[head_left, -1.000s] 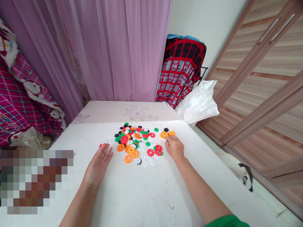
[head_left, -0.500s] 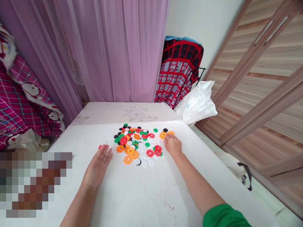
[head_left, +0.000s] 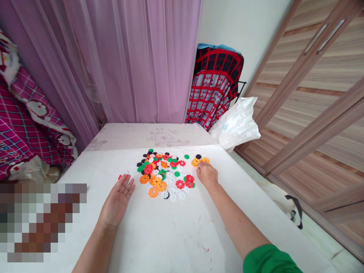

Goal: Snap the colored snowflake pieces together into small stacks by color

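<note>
A loose pile of notched plastic discs (head_left: pixel 156 181) in orange, red, green, black and white lies on the white-covered table (head_left: pixel 159 235). To the left of the pile, my left hand (head_left: pixel 118 197) rests palm up with its fingers spread and nothing in it. A red disc (head_left: pixel 120 177) shows just beyond its fingertips. On the right side, my right hand (head_left: pixel 207 174) has its fingers curled beside orange discs (head_left: pixel 195 162); what it holds, if anything, is hidden. A black disc (head_left: pixel 198 156) lies just behind them.
A white plastic bag (head_left: pixel 236 123) stands at the table's back right corner, before a red patterned cloth (head_left: pixel 212 83). Purple curtains (head_left: pixel 142 60) hang behind the table. Wooden wardrobe doors (head_left: pixel 307 110) are at the right, a pink plaid blanket (head_left: pixel 31 113) at the left.
</note>
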`<action>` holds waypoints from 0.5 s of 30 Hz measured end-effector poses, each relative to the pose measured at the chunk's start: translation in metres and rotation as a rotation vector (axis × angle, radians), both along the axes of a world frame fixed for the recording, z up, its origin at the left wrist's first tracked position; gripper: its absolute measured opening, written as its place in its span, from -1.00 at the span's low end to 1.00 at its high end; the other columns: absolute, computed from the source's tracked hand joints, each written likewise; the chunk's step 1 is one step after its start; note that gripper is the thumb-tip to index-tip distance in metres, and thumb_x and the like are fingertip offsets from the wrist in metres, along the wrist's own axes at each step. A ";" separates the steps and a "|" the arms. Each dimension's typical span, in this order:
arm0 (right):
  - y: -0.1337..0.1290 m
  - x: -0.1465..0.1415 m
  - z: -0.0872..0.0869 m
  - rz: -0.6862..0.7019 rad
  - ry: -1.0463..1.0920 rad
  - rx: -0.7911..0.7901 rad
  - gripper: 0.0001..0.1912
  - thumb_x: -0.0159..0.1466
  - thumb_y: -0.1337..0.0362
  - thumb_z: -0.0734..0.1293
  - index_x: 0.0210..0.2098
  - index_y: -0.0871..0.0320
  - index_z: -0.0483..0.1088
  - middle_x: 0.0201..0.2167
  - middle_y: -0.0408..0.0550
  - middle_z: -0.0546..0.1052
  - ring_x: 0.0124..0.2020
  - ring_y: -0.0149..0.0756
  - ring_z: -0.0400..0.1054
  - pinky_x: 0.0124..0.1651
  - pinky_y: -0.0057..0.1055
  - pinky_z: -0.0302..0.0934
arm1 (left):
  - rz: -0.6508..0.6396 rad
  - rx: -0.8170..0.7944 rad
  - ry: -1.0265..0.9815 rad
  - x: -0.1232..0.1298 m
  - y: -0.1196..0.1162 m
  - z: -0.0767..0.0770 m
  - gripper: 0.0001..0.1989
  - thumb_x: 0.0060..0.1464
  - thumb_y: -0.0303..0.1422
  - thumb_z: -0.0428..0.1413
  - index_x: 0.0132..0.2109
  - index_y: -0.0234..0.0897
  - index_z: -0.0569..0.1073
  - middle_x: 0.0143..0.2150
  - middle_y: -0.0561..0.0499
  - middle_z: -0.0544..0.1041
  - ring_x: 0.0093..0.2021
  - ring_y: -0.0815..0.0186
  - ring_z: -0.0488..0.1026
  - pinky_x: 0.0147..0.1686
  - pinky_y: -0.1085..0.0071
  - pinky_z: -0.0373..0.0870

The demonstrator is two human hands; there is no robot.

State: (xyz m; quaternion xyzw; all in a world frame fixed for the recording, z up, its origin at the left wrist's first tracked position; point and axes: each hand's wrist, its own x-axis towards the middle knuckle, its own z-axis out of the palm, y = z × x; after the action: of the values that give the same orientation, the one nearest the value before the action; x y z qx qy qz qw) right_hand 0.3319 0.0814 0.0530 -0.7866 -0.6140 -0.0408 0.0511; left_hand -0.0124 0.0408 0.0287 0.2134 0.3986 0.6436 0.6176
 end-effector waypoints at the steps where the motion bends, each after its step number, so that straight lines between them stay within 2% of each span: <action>1: 0.000 0.001 0.000 -0.001 0.006 0.007 -0.69 0.30 0.30 0.17 -0.07 0.09 0.49 -0.07 0.03 0.50 -0.10 -0.24 0.41 -0.20 -0.40 0.22 | -0.001 0.001 -0.002 0.000 0.000 0.000 -0.68 0.04 -0.19 0.18 -0.06 -0.18 0.54 0.23 -0.05 0.41 0.22 0.12 0.34 0.30 0.07 0.15; 7: -0.023 -0.009 -0.007 0.013 0.082 0.044 -0.68 0.28 0.33 0.18 -0.08 0.05 0.50 -0.10 -0.03 0.53 -0.15 -0.27 0.41 -0.25 -0.43 0.18 | -0.005 0.003 -0.002 -0.001 0.001 -0.001 -0.67 0.04 -0.18 0.18 -0.06 -0.17 0.54 0.22 -0.05 0.42 0.22 0.12 0.34 0.30 0.06 0.15; 10: -0.043 -0.018 -0.021 0.075 0.169 0.084 -0.71 0.29 0.31 0.19 -0.13 0.01 0.51 -0.16 -0.10 0.55 -0.22 -0.32 0.41 -0.27 -0.46 0.16 | -0.007 0.010 0.007 -0.002 0.002 -0.003 -0.65 0.02 -0.16 0.20 -0.05 -0.16 0.53 0.22 -0.05 0.42 0.22 0.12 0.34 0.29 0.06 0.16; 15: -0.059 -0.023 -0.045 0.116 0.282 0.236 -0.70 0.29 0.34 0.19 -0.09 0.05 0.49 -0.16 -0.11 0.55 -0.14 -0.32 0.39 -0.14 -0.46 0.17 | -0.015 0.034 0.086 -0.001 0.003 -0.007 -0.58 -0.06 -0.09 0.25 -0.06 -0.17 0.53 0.22 -0.07 0.42 0.22 0.09 0.35 0.27 0.05 0.19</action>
State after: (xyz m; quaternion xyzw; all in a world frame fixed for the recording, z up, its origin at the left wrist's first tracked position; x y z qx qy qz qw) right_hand 0.3093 0.0220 0.0080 -0.7362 -0.6361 0.0012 0.2309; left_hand -0.0136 0.0434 0.0219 0.2544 0.4122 0.6356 0.6011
